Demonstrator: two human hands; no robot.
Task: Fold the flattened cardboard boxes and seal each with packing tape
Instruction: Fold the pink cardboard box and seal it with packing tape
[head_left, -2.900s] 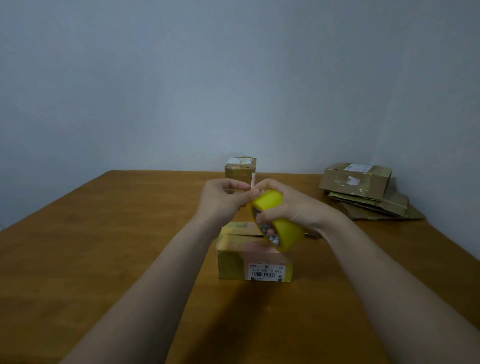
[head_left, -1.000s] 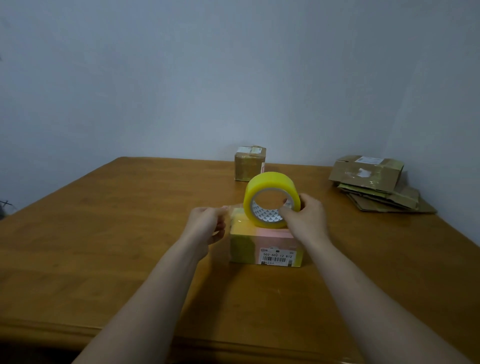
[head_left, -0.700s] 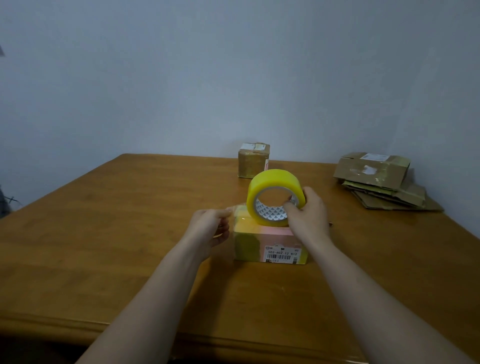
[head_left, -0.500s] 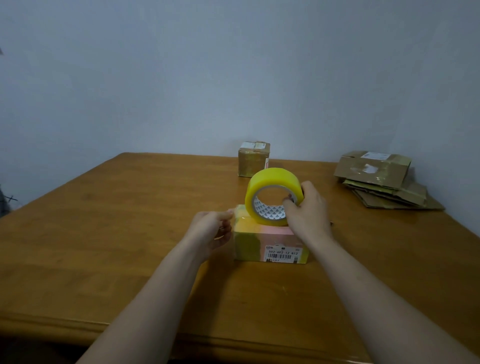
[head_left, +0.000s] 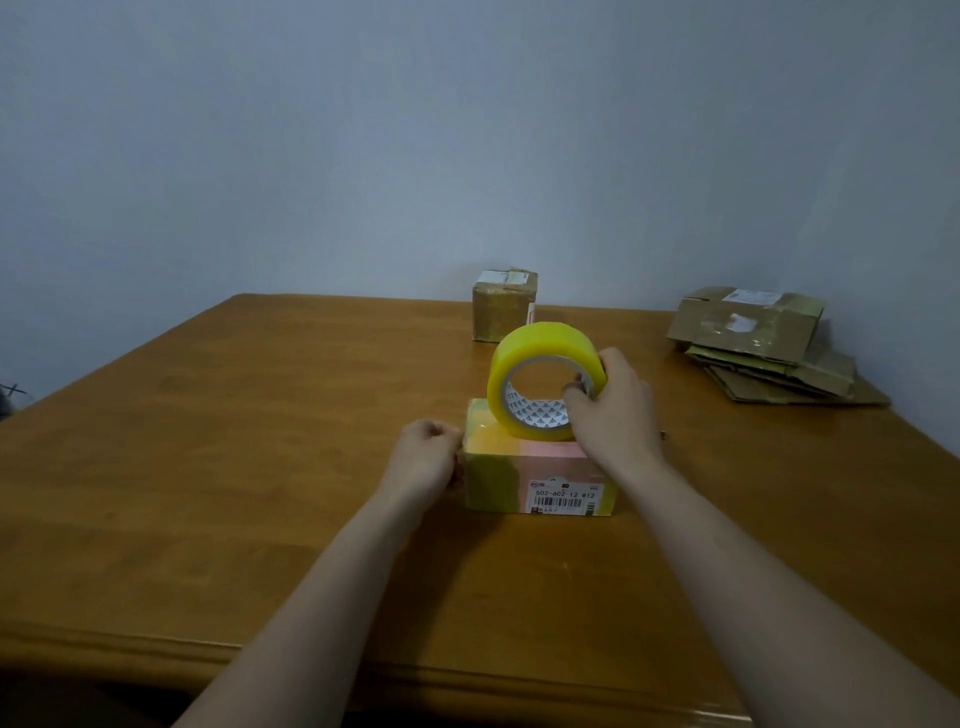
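A small folded cardboard box (head_left: 496, 483) with a barcode label lies at the table's middle. A yellow roll of packing tape (head_left: 540, 340) stands on edge on the box's top. My right hand (head_left: 615, 415) grips the roll from the right, thumb inside its core and fingers over the rim. My left hand (head_left: 423, 460) sits at the box's left end with its fingers curled, pinching what looks like the tape's loose end against the top left edge. A yellowish tape strip runs from there to the roll.
A sealed small box (head_left: 503, 312) stands at the back of the wooden table (head_left: 208, 441). A stack of flattened cardboard boxes (head_left: 753, 338) lies at the back right near the wall. The table's front edge is close under my forearms.
The roll, held in the air by both hands 2.9 s ago, now stands on the box top. Over the last second both hands have stayed almost still.
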